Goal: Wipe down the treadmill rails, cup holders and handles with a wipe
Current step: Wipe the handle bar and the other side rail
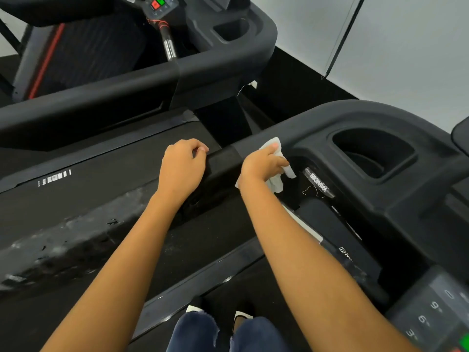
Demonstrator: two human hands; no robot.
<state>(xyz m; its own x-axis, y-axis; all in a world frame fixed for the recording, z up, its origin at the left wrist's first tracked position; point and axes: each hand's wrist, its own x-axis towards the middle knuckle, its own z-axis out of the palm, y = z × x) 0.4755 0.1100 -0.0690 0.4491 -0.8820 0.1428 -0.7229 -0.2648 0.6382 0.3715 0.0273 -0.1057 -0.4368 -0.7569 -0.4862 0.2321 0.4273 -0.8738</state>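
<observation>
Your right hand [262,165] grips the wipe [276,182] against the rail [223,161], just left of the cup holder [373,148]. Your left hand [181,166] curls over the rail. The wipe's dangling tail may bunch, so you could miss the holder's rim.

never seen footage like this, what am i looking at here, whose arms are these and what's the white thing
This is one picture, taken by a camera worn on a person's head and looking down at their own arms. Their jeans show at the bottom edge. The left hand holds a treadmill's black side rail, fingers curled. The right hand presses a white wipe on the same rail, where it meets the console. That is the white thing: a cleaning wipe. Just right of it is a deep cup holder, and a number keypad sits at the lower right. A second treadmill stands behind.
</observation>
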